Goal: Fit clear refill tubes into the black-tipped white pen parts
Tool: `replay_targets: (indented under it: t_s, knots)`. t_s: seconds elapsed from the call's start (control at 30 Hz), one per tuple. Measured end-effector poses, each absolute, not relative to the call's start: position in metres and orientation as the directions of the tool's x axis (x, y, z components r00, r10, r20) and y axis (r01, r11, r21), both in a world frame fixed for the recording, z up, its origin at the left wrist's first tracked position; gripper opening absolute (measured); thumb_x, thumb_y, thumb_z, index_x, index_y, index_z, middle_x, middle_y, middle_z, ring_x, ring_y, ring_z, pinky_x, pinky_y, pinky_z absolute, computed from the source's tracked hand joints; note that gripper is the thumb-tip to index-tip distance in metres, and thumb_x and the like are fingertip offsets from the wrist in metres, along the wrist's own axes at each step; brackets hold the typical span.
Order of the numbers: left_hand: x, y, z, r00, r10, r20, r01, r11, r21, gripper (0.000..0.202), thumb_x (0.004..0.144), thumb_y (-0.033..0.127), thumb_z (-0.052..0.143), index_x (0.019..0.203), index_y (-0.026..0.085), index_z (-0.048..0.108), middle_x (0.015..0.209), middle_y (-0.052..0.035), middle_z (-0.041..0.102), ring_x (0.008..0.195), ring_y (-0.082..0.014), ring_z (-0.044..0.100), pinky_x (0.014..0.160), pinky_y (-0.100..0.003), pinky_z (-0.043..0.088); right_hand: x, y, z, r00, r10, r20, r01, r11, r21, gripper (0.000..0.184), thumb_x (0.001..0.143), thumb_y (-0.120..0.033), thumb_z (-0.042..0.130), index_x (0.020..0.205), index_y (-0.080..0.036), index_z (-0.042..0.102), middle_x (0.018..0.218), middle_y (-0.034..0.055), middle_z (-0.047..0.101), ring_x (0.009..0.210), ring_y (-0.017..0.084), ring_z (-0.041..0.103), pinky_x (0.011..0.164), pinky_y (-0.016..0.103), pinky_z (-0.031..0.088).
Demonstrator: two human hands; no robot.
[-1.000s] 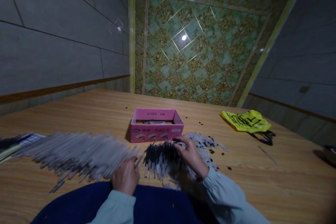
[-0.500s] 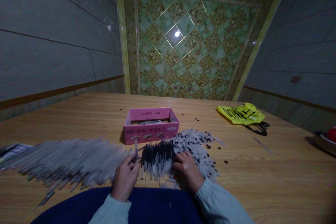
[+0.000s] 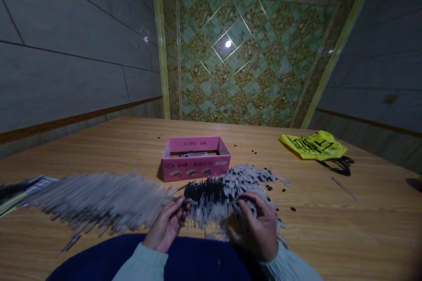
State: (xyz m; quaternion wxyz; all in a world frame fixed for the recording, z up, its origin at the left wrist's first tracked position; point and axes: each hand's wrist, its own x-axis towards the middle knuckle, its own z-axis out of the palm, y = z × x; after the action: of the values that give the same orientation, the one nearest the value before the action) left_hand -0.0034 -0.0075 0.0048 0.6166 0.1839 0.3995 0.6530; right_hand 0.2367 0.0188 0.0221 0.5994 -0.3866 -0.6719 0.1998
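My left hand (image 3: 169, 223) is closed in a pinch around a thin, clear pen barrel (image 3: 190, 202), whose tip points right. To its left lies a wide heap of clear pen barrels (image 3: 108, 202). A row of slim black-and-clear pieces (image 3: 207, 199), like pen refills, lies between my hands. My right hand (image 3: 259, 224) is over the near edge of a pile of small whitish and black pieces (image 3: 245, 180). Its thumb and fingers are drawn together; what they hold, if anything, is blurred and cannot be made out.
Behind the row stands an open pink box (image 3: 196, 167) with several slender pens or tubes inside. A yellow plastic bag (image 3: 314, 145) with black handles lies at the far right. One loose barrel (image 3: 345, 189) rests on the wooden table (image 3: 323, 232). Small black bits are scattered about.
The barrel in my left hand has tipped from upright to nearly level, pointing right. My right hand has lifted from the pile and turned, its fingers drawn together. The view has shifted slightly.
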Motion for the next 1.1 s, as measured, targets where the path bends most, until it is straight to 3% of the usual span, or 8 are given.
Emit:
replay_targets:
  t_s: [0.07, 0.17, 0.27, 0.33, 0.47, 0.73, 0.9, 1.1]
  knots:
    - [-0.003, -0.008, 0.002, -0.161, 0.969, -0.185, -0.54, 0.071, 0.839, 0.01, 0.074, 0.016, 0.063, 0.083, 0.013, 0.061, 0.072, -0.0041, 0.067, 0.06, -0.0115, 0.063, 0.05, -0.018, 0.049, 0.234, 0.019, 0.022, 0.093, 0.876, 0.474, 0.088, 0.467, -0.88, 0.013, 0.078, -0.031, 0.063, 0.086, -0.02, 0.063, 0.079, 0.0038, 0.066, 0.074, 0.02, 0.062, 0.068, 0.031, 0.048]
    - [-0.002, -0.008, -0.002, -0.156, 0.988, 0.007, -0.16, -0.032, 0.987, 0.022, 0.075, 0.031, 0.063, 0.091, 0.016, 0.063, 0.076, -0.0034, 0.067, 0.059, -0.014, 0.061, 0.052, -0.024, 0.049, 0.233, 0.022, 0.022, 0.132, 0.926, 0.352, -0.106, 0.367, -0.924, 0.02, 0.074, -0.035, 0.067, 0.084, -0.019, 0.063, 0.075, 0.0033, 0.066, 0.071, 0.018, 0.061, 0.066, 0.029, 0.049]
    - [-0.002, -0.007, -0.004, -0.132, 0.974, 0.187, 0.198, -0.159, 0.967, 0.027, 0.076, 0.036, 0.059, 0.093, 0.016, 0.067, 0.089, -0.0066, 0.069, 0.081, -0.0212, 0.064, 0.074, -0.032, 0.05, 0.235, 0.025, 0.022, 0.163, 0.929, 0.333, -0.152, 0.357, -0.921, 0.022, 0.071, -0.036, 0.069, 0.084, -0.018, 0.064, 0.075, 0.0033, 0.065, 0.07, 0.018, 0.061, 0.066, 0.028, 0.049]
    - [-0.001, -0.007, -0.004, -0.104, 0.962, 0.253, 0.318, -0.209, 0.925, 0.029, 0.077, 0.036, 0.056, 0.095, 0.017, 0.069, 0.096, -0.0079, 0.069, 0.095, -0.0244, 0.061, 0.086, -0.036, 0.045, 0.236, 0.026, 0.021, 0.167, 0.93, 0.328, -0.153, 0.353, -0.923, 0.023, 0.071, -0.036, 0.069, 0.085, -0.019, 0.064, 0.077, 0.0034, 0.065, 0.071, 0.018, 0.06, 0.067, 0.029, 0.049]
    - [0.001, -0.008, -0.001, -0.056, 0.954, 0.295, 0.429, -0.244, 0.87, 0.03, 0.081, 0.032, 0.052, 0.102, 0.018, 0.068, 0.1, -0.0088, 0.068, 0.099, -0.0239, 0.059, 0.09, -0.036, 0.042, 0.236, 0.026, 0.019, 0.165, 0.937, 0.307, -0.156, 0.332, -0.93, 0.024, 0.07, -0.036, 0.07, 0.085, -0.018, 0.064, 0.078, 0.004, 0.065, 0.072, 0.017, 0.059, 0.068, 0.029, 0.049]
    - [0.002, -0.01, 0.001, 0.025, 0.929, 0.37, 0.634, -0.3, 0.713, 0.032, 0.084, 0.023, 0.045, 0.106, 0.02, 0.068, 0.088, -0.0084, 0.065, 0.087, -0.0215, 0.06, 0.078, -0.032, 0.046, 0.238, 0.026, 0.021, 0.181, 0.919, 0.351, -0.14, 0.377, -0.915, 0.021, 0.074, -0.036, 0.067, 0.085, -0.018, 0.063, 0.075, 0.0028, 0.064, 0.07, 0.016, 0.059, 0.067, 0.028, 0.047]
    - [0.002, -0.011, 0.0, 0.04, 0.924, 0.38, 0.7, -0.298, 0.649, 0.034, 0.084, 0.021, 0.043, 0.108, 0.022, 0.066, 0.087, -0.0083, 0.063, 0.087, -0.0214, 0.059, 0.076, -0.032, 0.046, 0.238, 0.038, 0.004, 0.115, 0.964, 0.238, -0.16, 0.255, -0.954, 0.029, 0.064, -0.037, 0.075, 0.081, -0.015, 0.065, 0.075, 0.0053, 0.067, 0.07, 0.02, 0.061, 0.064, 0.031, 0.05]
    - [0.0, -0.01, -0.003, 0.021, 0.9, 0.435, 0.72, -0.316, 0.618, 0.035, 0.083, 0.02, 0.043, 0.109, 0.023, 0.066, 0.089, -0.0087, 0.062, 0.088, -0.0219, 0.058, 0.078, -0.035, 0.047, 0.238, 0.046, -0.011, 0.056, 0.982, 0.183, -0.219, 0.191, -0.957, 0.03, 0.069, -0.037, 0.071, 0.086, -0.014, 0.063, 0.073, 0.0065, 0.068, 0.064, 0.019, 0.063, 0.061, 0.032, 0.051]
